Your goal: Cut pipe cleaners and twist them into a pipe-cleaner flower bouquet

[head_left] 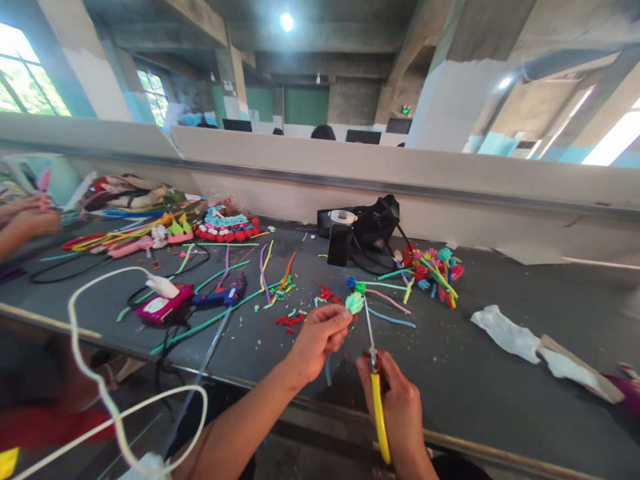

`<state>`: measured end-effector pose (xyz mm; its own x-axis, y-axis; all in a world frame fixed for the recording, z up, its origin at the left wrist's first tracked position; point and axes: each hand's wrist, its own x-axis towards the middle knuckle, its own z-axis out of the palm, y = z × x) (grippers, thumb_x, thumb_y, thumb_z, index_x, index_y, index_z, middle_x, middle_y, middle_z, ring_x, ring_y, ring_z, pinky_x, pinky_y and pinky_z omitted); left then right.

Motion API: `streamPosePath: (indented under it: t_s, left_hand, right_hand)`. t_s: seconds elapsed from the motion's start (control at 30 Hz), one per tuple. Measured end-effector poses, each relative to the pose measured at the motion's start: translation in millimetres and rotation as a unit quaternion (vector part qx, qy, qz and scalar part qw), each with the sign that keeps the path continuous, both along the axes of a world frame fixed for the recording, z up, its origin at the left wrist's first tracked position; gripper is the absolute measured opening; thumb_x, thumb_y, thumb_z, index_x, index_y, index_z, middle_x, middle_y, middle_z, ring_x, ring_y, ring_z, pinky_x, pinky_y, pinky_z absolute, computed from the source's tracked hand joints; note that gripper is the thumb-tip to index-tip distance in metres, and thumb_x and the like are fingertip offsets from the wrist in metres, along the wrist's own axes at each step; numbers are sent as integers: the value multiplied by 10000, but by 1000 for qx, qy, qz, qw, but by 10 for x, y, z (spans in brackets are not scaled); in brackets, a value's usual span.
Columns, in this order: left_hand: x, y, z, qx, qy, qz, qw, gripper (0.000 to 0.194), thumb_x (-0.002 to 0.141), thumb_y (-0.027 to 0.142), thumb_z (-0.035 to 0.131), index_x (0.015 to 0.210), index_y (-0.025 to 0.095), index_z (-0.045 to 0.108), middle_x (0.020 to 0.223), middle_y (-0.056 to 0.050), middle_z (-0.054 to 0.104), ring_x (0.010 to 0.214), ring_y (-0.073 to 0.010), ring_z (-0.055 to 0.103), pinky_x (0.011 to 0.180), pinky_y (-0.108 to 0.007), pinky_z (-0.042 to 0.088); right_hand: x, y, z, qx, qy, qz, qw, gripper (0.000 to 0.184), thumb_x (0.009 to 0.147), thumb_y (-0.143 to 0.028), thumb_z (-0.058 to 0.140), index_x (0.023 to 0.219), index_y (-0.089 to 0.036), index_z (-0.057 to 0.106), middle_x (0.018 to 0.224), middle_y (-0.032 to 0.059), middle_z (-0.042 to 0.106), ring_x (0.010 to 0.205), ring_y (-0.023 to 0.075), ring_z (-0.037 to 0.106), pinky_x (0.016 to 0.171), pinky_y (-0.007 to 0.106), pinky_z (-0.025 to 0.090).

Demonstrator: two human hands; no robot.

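Between thumb and fingers, my left hand (323, 337) pinches a pale green pipe-cleaner flower (355, 303). My right hand (403, 400) is wrapped round scissors (378, 413) with yellow handles, their blades pointing up beside the flower. Just beyond lie a blue and a green pipe-cleaner flower (359, 287) with several stems stretching right, among them a pink stem (390, 299) and a blue stem (395, 321). Red clippings (290, 321) are scattered left of my left hand. Whether the blades touch the flower I cannot tell.
A bunch of pipe-cleaner flowers (435, 270) lies at the back right, near a black bag (383, 223) and a phone (340, 244). To the left are a glue gun (220, 297), a magenta power strip (163, 303) and a white cable (75, 333). Another person's hands (33, 217) work at far left.
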<state>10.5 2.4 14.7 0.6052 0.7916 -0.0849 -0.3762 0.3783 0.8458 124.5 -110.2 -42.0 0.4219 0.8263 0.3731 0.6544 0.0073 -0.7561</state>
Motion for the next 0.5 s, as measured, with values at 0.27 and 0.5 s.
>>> streamPosePath:
  t_s: [0.27, 0.5]
  left_hand:
    - [-8, 16, 4, 0, 15, 6, 1000, 344, 671, 427, 798, 755, 124, 659, 487, 77, 375, 432, -25, 225, 438, -221, 77]
    - [-18, 61, -23, 18, 15, -2, 1000, 405, 737, 501, 736, 807, 105, 684, 483, 91, 317, 408, -20, 195, 432, -221, 88]
  right_hand:
    - [0, 42, -36, -6, 34, 23, 999, 351, 941, -494, 494, 848, -185, 631, 652, 23, 691, 508, 135, 621, 472, 179, 424]
    - [-7, 59, -57, 23, 32, 29, 999, 335, 949, -466, 480, 815, -183, 598, 594, -13, 626, 463, 108, 556, 486, 168, 420]
